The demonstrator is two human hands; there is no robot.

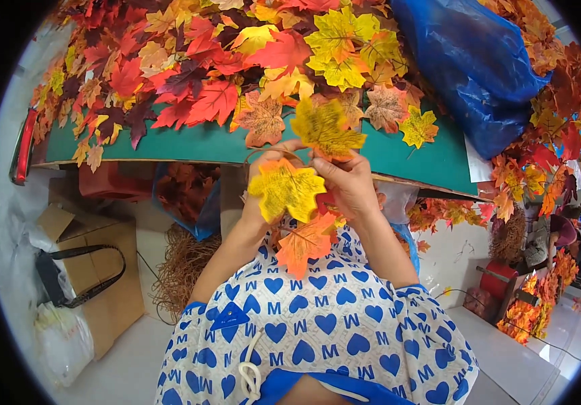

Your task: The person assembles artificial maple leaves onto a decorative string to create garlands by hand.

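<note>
Both my hands are raised at the near edge of a green table (196,145). My left hand (258,202) is mostly hidden behind a yellow artificial maple leaf (287,189) and grips the leaf garland. My right hand (348,183) pinches the same garland by a thin brown vine loop (271,152), under another yellow leaf (324,128). An orange leaf (304,243) hangs below my hands, over my lap. The heap of red, orange and yellow leaves (223,61) covers the table just beyond.
A blue plastic bag (473,67) lies on the table at right. Under the table at left are a cardboard box (105,270), a black strap, white bags and a bundle of brown twigs (182,266). More leaf garlands (540,169) hang at right.
</note>
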